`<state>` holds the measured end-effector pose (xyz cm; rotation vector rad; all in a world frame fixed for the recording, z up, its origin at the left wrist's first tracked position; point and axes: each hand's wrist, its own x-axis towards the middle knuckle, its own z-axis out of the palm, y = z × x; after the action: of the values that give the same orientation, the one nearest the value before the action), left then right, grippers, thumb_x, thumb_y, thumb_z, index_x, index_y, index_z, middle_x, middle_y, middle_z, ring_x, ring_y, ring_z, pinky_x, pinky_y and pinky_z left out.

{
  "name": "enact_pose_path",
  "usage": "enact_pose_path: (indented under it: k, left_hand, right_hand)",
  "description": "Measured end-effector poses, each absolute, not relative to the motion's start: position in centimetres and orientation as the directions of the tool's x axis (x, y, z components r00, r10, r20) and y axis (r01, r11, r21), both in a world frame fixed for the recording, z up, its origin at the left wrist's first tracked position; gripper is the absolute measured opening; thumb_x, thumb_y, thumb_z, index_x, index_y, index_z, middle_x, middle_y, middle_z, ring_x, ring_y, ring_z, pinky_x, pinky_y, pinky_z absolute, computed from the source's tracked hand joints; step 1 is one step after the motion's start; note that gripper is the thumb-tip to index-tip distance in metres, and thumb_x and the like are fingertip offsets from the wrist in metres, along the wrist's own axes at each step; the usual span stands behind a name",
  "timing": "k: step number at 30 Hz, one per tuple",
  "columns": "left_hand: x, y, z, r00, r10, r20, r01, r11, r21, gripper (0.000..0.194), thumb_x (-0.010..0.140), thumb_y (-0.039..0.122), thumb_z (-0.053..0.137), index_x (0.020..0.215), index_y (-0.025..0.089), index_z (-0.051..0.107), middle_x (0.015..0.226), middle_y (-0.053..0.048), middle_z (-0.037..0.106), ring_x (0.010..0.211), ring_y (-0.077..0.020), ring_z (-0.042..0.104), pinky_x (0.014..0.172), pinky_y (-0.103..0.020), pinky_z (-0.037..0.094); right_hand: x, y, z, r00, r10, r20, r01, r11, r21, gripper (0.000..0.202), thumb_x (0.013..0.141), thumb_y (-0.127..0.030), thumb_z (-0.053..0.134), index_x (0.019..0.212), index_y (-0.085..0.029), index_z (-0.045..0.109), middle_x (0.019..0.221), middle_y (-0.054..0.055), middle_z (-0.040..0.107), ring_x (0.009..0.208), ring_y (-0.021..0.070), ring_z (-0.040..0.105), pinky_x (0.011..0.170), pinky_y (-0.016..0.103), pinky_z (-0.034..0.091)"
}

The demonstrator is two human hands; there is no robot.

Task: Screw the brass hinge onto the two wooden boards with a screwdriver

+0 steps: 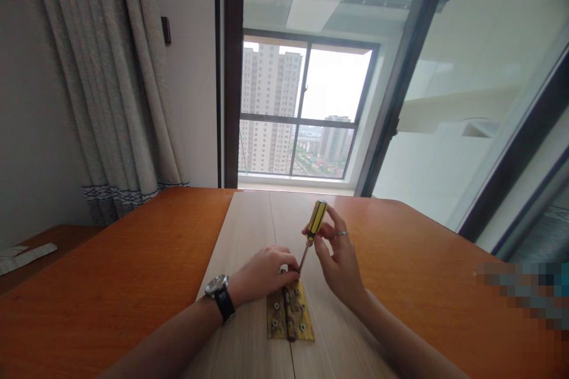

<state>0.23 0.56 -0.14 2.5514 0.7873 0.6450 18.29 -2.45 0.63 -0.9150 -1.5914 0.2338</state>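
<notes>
Several screws sit in hinge (pixel 290 312) | right hand (pixel 340 263) grips screwdriver (pixel 312 231) at hinge's far end | left hand (pixel 262 272) pinches there | remainder unclear

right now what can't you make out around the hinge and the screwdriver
- Screwdriver tip, head view: hidden behind the left hand fingers.
- Top of the brass hinge: covered by the same hand.
- Screw heads: too small to tell how far in.
- Lower right corner: pixelated patch hides what lies there.
</notes>
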Motion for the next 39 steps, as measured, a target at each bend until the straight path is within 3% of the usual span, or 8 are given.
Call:
enact_pose_path:
  k: [14, 24, 35, 39]
  left_hand:
    - [0.16, 0.40, -0.01, 0.740, 0.602, 0.301, 0.428, -0.766, 0.480, 0.011, 0.089, 0.026, 0.061, 0.086, 0.019, 0.069, 0.088, -0.001, 0.066, 0.085, -0.0159, 0.061, 0.078, -0.024, 0.045]
    - [0.24, 0.54, -0.21, 0.735, 0.605, 0.305, 0.431, -0.765, 0.479, 0.012, 0.089, 0.028, 0.061, 0.086, 0.019, 0.069, 0.089, -0.002, 0.066, 0.087, -0.0169, 0.062, 0.081, -0.025, 0.045]
    - [0.20, 0.41, -0.04, 0.737, 0.602, 0.307, 0.423, -0.765, 0.486, 0.009, 0.088, 0.025, 0.063, 0.087, 0.019, 0.069, 0.088, -0.001, 0.066, 0.087, -0.0165, 0.061, 0.079, -0.024, 0.045]
    - [0.18, 0.39, -0.10, 0.735, 0.598, 0.320, 0.423, -0.773, 0.474, 0.008, 0.088, 0.024, 0.063, 0.087, 0.019, 0.069, 0.088, -0.001, 0.066, 0.086, -0.0160, 0.061, 0.078, -0.024, 0.044]
  right_hand:
    - [18.57, -2.08, 0.77, 0.033, 0.675, 0.737, 0.501, 0.627, -0.597, 0.039, 0.095, -0.026, 0.043, 0.134, -0.021, 0.044, 0.097, 0.009, 0.070, 0.083, 0.0228, 0.064, 0.078, 0.041, 0.052]
    - [18.45, -1.92, 1.00, 0.055, 0.604, 0.795, 0.596, 0.619, -0.511, 0.038, 0.089, -0.033, 0.058, 0.124, -0.021, 0.052, 0.093, 0.007, 0.065, 0.081, 0.0229, 0.061, 0.072, 0.039, 0.052]
    - [18.61, -1.90, 0.93, 0.068, 0.633, 0.771, 0.582, 0.603, -0.545, 0.038, 0.089, -0.026, 0.053, 0.126, -0.020, 0.050, 0.094, 0.007, 0.066, 0.085, 0.0238, 0.062, 0.075, 0.040, 0.051]
    - [18.71, -1.94, 0.78, 0.086, 0.647, 0.758, 0.570, 0.592, -0.570, 0.047, 0.089, -0.024, 0.049, 0.135, -0.021, 0.044, 0.093, 0.007, 0.066, 0.085, 0.0242, 0.062, 0.072, 0.039, 0.050]
